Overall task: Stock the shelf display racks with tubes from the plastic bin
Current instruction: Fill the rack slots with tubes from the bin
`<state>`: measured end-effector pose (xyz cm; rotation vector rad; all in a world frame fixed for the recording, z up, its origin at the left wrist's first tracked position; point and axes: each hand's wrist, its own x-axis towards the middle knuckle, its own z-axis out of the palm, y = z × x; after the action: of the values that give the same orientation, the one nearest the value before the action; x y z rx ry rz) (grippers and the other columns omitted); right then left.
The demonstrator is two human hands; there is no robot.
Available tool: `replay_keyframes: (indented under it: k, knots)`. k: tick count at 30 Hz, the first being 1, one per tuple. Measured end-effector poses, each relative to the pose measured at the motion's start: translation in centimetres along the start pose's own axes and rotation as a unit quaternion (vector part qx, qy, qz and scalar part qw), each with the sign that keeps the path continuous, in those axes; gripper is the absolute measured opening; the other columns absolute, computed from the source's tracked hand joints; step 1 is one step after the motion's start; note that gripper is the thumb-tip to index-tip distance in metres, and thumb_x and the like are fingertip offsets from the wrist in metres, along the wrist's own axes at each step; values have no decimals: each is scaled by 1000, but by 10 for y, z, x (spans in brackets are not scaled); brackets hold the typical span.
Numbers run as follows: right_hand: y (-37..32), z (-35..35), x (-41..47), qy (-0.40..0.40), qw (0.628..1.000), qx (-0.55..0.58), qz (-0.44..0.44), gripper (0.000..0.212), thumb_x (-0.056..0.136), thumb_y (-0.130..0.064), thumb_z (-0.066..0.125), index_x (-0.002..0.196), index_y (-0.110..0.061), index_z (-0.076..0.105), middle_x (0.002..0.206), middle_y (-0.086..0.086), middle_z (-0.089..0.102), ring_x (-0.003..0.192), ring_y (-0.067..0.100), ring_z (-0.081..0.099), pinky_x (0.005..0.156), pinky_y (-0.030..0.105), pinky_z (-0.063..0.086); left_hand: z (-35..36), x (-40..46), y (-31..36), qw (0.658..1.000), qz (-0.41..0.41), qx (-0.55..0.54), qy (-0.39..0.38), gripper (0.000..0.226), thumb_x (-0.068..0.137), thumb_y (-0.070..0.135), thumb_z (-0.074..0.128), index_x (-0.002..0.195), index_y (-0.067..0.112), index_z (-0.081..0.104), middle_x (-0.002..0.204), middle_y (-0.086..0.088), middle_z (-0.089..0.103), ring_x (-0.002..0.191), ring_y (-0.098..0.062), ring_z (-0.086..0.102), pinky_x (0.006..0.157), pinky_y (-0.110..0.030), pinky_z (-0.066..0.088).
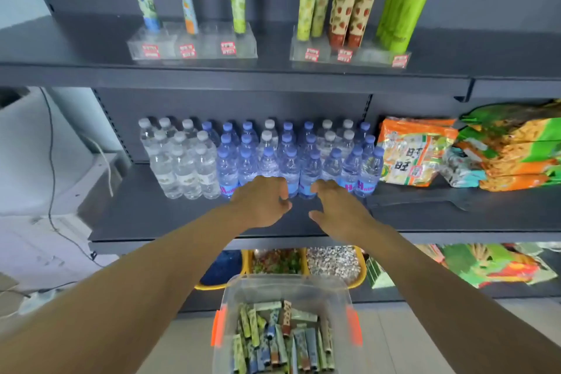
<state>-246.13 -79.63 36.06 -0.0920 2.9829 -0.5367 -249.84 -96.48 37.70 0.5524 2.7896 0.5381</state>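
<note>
A clear plastic bin (340, 285) with orange latches stands on the floor below me, filled with several tubes (282, 340) lying jumbled. On the top shelf sit two clear display racks: the left rack (194, 48) holds three upright tubes, the right rack (349, 55) holds several green and red-patterned tubes. My left hand (261, 202) and my right hand (337, 209) hover side by side above the middle shelf's front edge, in front of the water bottles. Both hold nothing, with fingers loosely curled.
Rows of water bottles (258, 158) fill the middle shelf (145, 215), with snack bags (419, 155) to their right. The bottom shelf holds yellow tubs of loose goods (279, 263) and more bags. A white appliance and cables stand at the left.
</note>
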Motion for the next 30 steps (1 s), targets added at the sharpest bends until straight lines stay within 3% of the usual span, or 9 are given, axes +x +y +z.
replay_keyframes:
  k: [2, 8, 10, 16, 21, 26, 30]
  knots:
    - [13, 37, -10, -40, 999, 4, 33, 43, 92, -23, 55, 131, -10, 40, 131, 11, 46, 119, 30, 48, 94, 39, 44, 38, -2, -20, 998, -4, -4, -56, 23, 91, 33, 54, 107, 16, 58, 111, -5, 62, 107, -27, 57, 91, -42, 47]
    - [72, 148, -47, -141, 981, 16, 135, 36, 90, -16, 52, 124, -9, 42, 122, 12, 50, 111, 28, 52, 90, 37, 47, 156, -11, -76, 984, -51, -10, -172, 33, 91, 31, 52, 120, 14, 54, 117, -11, 62, 107, -29, 58, 89, -40, 49]
    - [96, 184, -55, -173, 971, 26, 163, 34, 91, -14, 51, 124, -9, 43, 121, 13, 51, 111, 28, 53, 88, 35, 47, 197, -15, -93, 976, -67, -19, -208, 31, 91, 32, 52, 115, 14, 56, 115, -9, 63, 107, -27, 59, 89, -39, 49]
    - [160, 298, -56, -252, 941, 49, 219, 36, 91, -12, 51, 125, -5, 41, 120, 16, 57, 112, 30, 56, 91, 35, 48, 313, -4, -131, 954, -145, -33, -262, 24, 90, 27, 52, 110, 14, 56, 110, -10, 65, 100, -27, 62, 84, -37, 52]
    - [205, 387, -36, -255, 931, 67, 253, 39, 91, -12, 52, 126, -5, 38, 119, 15, 57, 112, 32, 56, 88, 34, 47, 415, 35, -147, 945, -165, -64, -274, 33, 89, 26, 56, 119, 11, 53, 119, -12, 62, 108, -27, 59, 89, -36, 50]
    - [228, 462, -17, -239, 919, 72, 305, 42, 90, -4, 44, 131, -3, 34, 125, 19, 50, 117, 36, 51, 90, 37, 44, 495, 77, -147, 958, -172, -96, -208, 35, 89, 12, 55, 121, 1, 47, 110, -19, 63, 100, -33, 61, 70, -31, 42]
    - [238, 505, -6, -205, 916, 63, 339, 48, 91, -2, 41, 138, -5, 28, 131, 16, 44, 120, 34, 47, 93, 40, 42, 547, 102, -153, 956, -216, -118, -158, 41, 90, 11, 54, 126, 0, 37, 118, -20, 56, 108, -35, 56, 79, -37, 48]
